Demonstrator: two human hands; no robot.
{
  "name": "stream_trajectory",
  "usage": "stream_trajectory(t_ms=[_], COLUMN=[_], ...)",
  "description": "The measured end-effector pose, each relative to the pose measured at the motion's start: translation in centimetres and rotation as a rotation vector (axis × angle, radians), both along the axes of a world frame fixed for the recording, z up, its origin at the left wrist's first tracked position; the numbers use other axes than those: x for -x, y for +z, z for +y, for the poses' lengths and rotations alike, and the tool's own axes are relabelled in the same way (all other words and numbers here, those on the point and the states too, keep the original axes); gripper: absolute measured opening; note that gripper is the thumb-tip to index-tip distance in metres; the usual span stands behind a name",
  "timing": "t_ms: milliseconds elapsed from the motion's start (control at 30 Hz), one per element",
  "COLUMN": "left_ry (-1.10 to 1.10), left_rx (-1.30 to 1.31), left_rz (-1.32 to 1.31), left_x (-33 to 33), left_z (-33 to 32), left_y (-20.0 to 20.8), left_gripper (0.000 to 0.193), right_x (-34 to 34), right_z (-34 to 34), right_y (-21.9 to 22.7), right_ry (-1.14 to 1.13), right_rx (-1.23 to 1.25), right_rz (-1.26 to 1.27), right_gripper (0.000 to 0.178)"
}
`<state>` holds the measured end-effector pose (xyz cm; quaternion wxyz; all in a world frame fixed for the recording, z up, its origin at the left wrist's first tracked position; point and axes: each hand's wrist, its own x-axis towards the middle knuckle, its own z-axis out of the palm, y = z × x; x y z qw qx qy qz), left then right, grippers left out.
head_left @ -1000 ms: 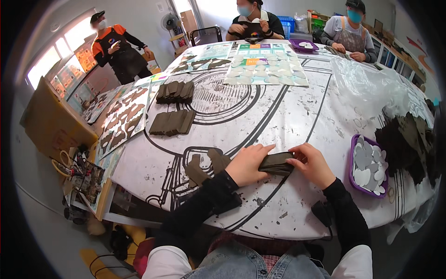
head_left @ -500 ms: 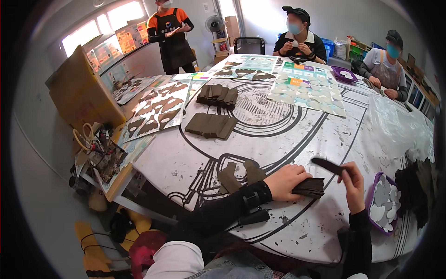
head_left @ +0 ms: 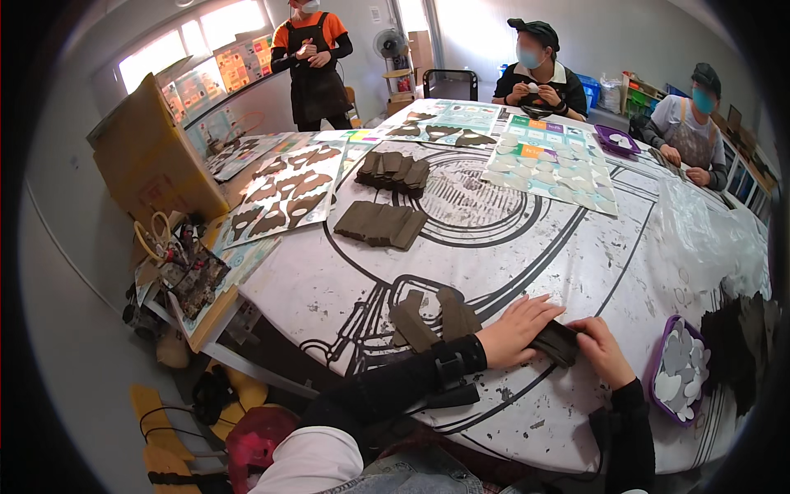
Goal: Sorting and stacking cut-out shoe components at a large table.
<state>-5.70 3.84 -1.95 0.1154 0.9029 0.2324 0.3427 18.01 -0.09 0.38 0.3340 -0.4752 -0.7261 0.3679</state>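
On the near side of the table a small stack of dark brown strips point(head_left: 557, 344) lies between my two hands. My left hand point(head_left: 517, 331) rests palm down at the stack's left end, fingers stretched out. At the right end, my right hand point(head_left: 602, 350) pinches the edge of the top strip, thumb and fingers bent. To the left of my left hand, several loose brown strips point(head_left: 457, 313) lie crossed on the printed cloth. A purple basket point(head_left: 652, 387) of grey and white oval pieces point(head_left: 680, 370) stands to the right of my right hand.
Two brown strip piles point(head_left: 380, 225) lie farther off, near sheets with brown shapes point(head_left: 284, 191) and pale ovals point(head_left: 551, 174). A clear plastic bag point(head_left: 708, 239) and a dark heap of strips point(head_left: 741, 346) lie at right. Three people are across the table; a cardboard box point(head_left: 152, 156) stands left.
My right hand has brought a raised strip down and left onto the stack. My left hand's fingers have straightened. The standing person's hands have come lower.
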Motion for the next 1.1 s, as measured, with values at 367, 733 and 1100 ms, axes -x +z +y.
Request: stream_trajectory(t_ms=[367,733,1100], left_ry=[0.069,0.052,0.587], left_rx=[-0.003,0.147,0.117], left_rz=[0.101,0.18,-0.321], left_x=[0.0,-0.1,14.9], left_z=[-0.9,0.0,6.4], left_y=[0.9,-0.3,13.4], left_gripper=[0.077,0.074,0.073], right_x=[3.0,3.0,3.4], right_z=[-1.7,-1.2,-0.9], right_y=[1.0,0.1,-0.5], right_ry=[-0.044,-0.067,-0.049], right_rx=[-0.365,-0.398,-0.446], right_rz=[-0.382,-0.338,-0.403], right_gripper=[0.094,0.069,0.059])
